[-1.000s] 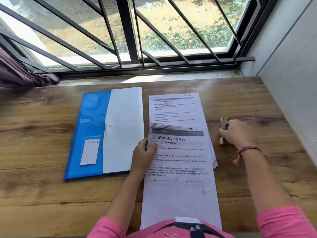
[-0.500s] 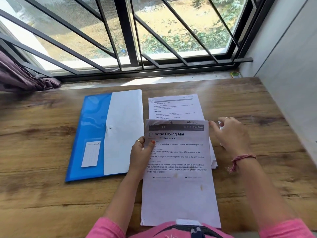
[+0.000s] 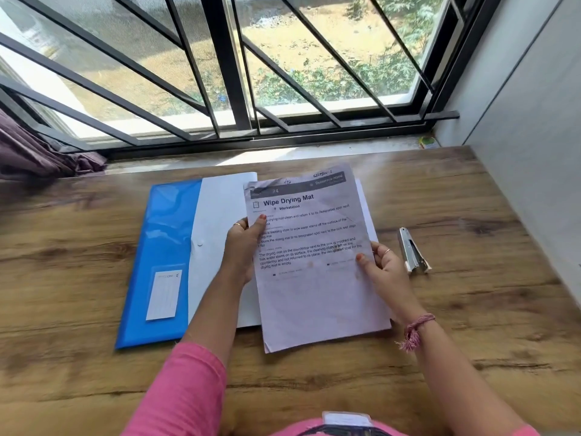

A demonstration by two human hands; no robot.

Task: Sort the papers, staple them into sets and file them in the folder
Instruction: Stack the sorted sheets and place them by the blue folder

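Both your left hand [image 3: 243, 243] and right hand [image 3: 382, 267] pinch the papers [image 3: 314, 278]; the stapler [image 3: 412, 254] lies just right of your right grip, its long axis running up-frame.

"Wipe Drying Mat", "Workstation", "Dexterous Hand" on the top sheet [image 3: 314, 247]

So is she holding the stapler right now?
No, the stapler lies alone on the table, while the left hand and right hand grip the papers.
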